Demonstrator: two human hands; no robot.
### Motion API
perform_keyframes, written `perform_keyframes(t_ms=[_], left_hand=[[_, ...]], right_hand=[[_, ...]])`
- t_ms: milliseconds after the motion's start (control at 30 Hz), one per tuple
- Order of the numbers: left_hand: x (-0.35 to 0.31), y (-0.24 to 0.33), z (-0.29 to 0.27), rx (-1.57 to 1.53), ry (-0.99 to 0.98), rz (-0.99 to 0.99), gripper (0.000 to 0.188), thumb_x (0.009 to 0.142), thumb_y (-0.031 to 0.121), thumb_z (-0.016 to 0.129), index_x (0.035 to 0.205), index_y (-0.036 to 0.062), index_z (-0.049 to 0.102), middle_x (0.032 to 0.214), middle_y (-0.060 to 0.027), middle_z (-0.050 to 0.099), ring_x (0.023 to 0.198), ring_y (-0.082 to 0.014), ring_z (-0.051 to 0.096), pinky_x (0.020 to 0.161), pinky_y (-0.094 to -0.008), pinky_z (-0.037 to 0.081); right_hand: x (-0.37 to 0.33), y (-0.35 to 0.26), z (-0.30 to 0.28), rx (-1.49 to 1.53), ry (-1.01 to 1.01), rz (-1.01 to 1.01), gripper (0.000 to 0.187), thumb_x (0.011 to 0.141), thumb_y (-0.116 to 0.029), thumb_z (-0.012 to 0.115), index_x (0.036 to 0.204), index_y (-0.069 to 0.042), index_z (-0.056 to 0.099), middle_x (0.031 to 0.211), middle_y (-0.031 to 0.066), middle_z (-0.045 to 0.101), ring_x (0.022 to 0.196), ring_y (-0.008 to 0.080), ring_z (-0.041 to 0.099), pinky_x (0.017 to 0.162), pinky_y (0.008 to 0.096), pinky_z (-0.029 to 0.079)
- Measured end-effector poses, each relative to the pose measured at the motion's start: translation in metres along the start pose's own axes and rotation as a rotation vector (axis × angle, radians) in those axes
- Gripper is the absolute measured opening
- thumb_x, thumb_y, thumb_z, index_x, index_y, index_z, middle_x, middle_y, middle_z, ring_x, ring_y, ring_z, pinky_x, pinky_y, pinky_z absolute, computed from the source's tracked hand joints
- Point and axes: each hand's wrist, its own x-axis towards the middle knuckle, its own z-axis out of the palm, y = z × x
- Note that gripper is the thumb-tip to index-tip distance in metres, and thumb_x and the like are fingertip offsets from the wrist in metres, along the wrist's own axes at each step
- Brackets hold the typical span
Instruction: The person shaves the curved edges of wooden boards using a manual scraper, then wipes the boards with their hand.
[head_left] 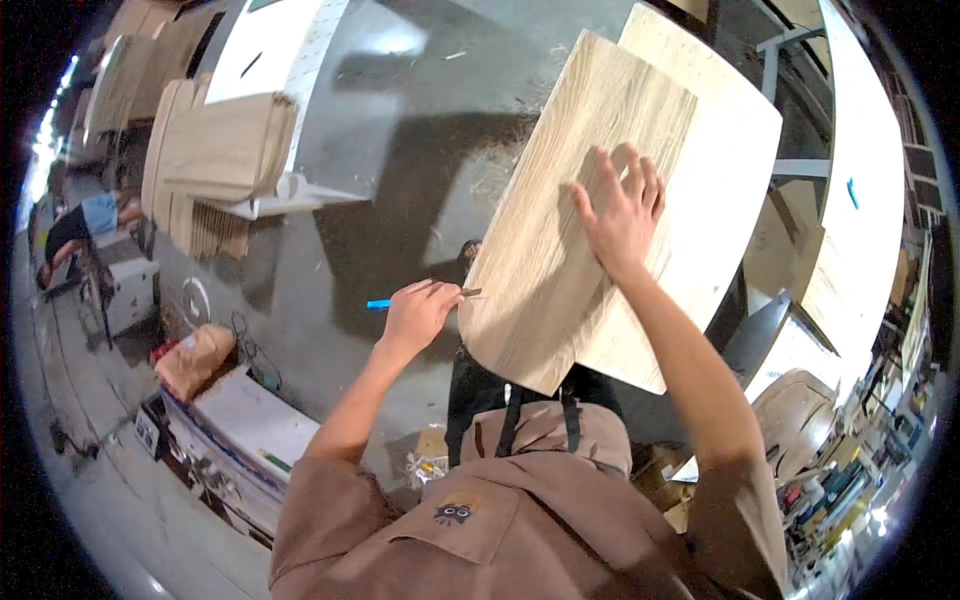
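Observation:
A wood-grain panel (pixel 590 130) with a rounded near-left corner lies tilted before me, over a second, paler panel (pixel 730 160). My right hand (pixel 622 225) rests on the upper panel's face, fingers spread and holding nothing. At that panel's left edge, near the rounded corner, my left hand (pixel 415 318) is closed around a slim blue-handled tool (pixel 378 304). Its dark, flat tip touches or nearly touches the edge; I cannot tell which. The fingers hide the tool's middle, so its exact kind is unclear.
Stacked wooden panels (pixel 225 145) stand on a white table at the far left. A long white worktop (pixel 865 120) on the right carries a small blue item (pixel 852 193). Lower left is a white-topped cabinet (pixel 250 415) with a brown bag (pixel 197 362). Another person (pixel 85 225) is at far left.

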Motion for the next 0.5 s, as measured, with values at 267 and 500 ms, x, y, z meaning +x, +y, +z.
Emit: perform_keyframes(t_ms=[267,500], left_hand=[[0.239,-0.035,0.018,-0.006,0.026,0.378,0.015,0.1,0.026,0.081,0.102,0.0119,0.078,0.09,-0.0076,0.076,0.079,-0.029,0.072,0.066,-0.0427,0.058],[0.501,-0.044,0.047,-0.081,0.214,0.414,0.015,0.109,0.025,0.072,0.117,0.0169,0.082,0.101,-0.0168,0.079,0.087,-0.0401,0.076,0.074,-0.0494,0.06]], right_hand=[[0.008,-0.001,-0.013,-0.047,-0.123,0.059,0.071,0.102,-0.063,0.075,0.165,-0.034,0.061,0.179,0.0071,0.043,0.168,0.0356,0.033,0.139,0.0579,0.021],[0.015,-0.004,-0.017,0.003,-0.209,0.085,0.075,0.1,-0.066,0.074,0.165,-0.032,0.062,0.182,0.0095,0.04,0.169,0.0373,0.031,0.14,0.0594,0.018]])
